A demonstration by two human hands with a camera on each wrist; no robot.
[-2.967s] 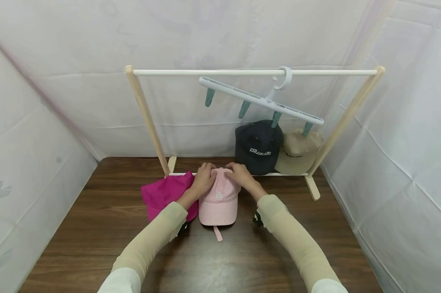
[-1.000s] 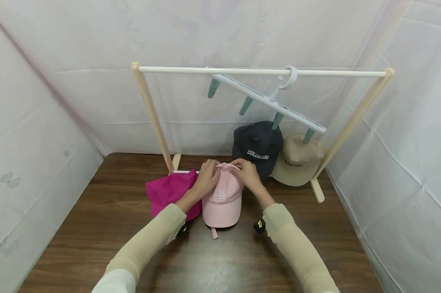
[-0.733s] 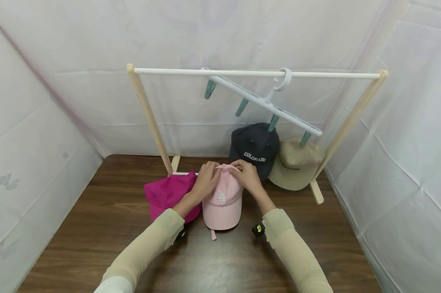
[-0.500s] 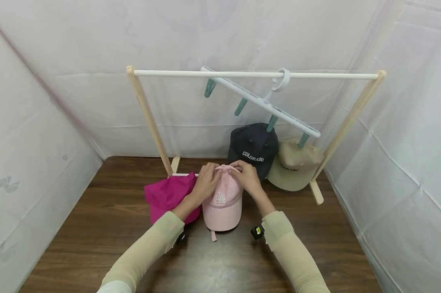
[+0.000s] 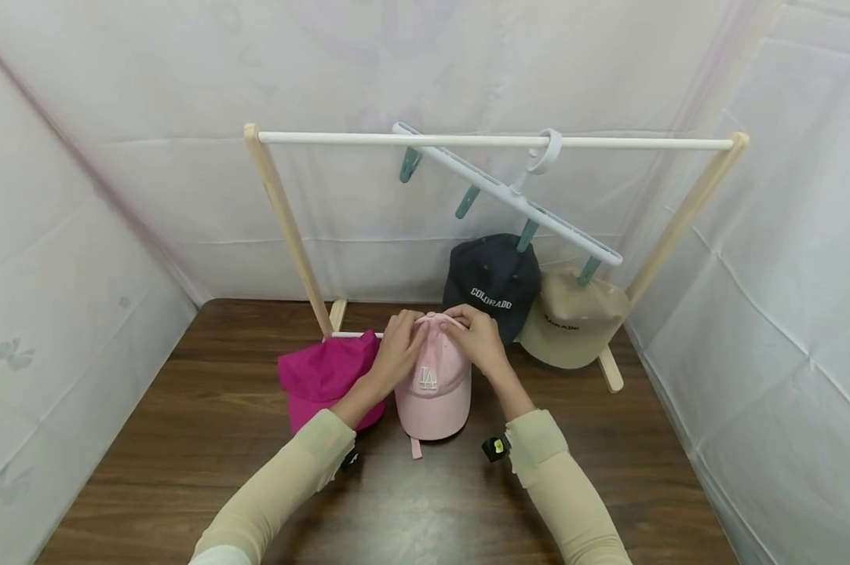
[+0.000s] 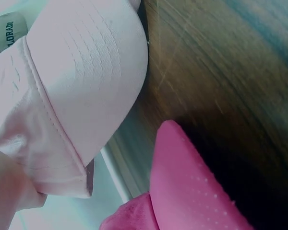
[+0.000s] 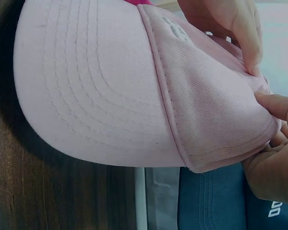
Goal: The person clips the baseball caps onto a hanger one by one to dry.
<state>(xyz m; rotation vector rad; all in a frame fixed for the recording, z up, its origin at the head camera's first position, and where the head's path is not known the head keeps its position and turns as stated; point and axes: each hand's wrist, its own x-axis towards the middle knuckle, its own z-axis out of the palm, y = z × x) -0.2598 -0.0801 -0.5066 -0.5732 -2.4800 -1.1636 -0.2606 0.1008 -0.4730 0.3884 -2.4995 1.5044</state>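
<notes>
A pink baseball cap (image 5: 433, 392) with white "LA" lettering stands brim down before me, its strap end poking out below the brim. My left hand (image 5: 399, 349) pinches the left of its crown top, thumb on the front. From the other side my right hand (image 5: 479, 339) pinches the crown, its thumb (image 7: 273, 104) in front and fingers behind. The crown cloth is bunched between both hands. Left of it a magenta cap (image 5: 319, 380) lies on the table, partly behind my left arm. In the left wrist view, only part of the left hand (image 6: 12, 184) shows.
A wooden rack with a white rail (image 5: 326, 140) stands at the back. From it a tilted pale hanger (image 5: 495, 188) with teal clips (image 5: 467, 202) hangs. Its two right clips meet a dark "COLORADO" cap (image 5: 491, 275) and a beige cap (image 5: 573, 314). White cloth walls enclose the wooden table (image 5: 410, 510).
Over three seconds both hands have gathered the pink cap's crown together at the top. The hanger has tilted or swung, left end higher and right end lower, and the beige cap has shifted with it.
</notes>
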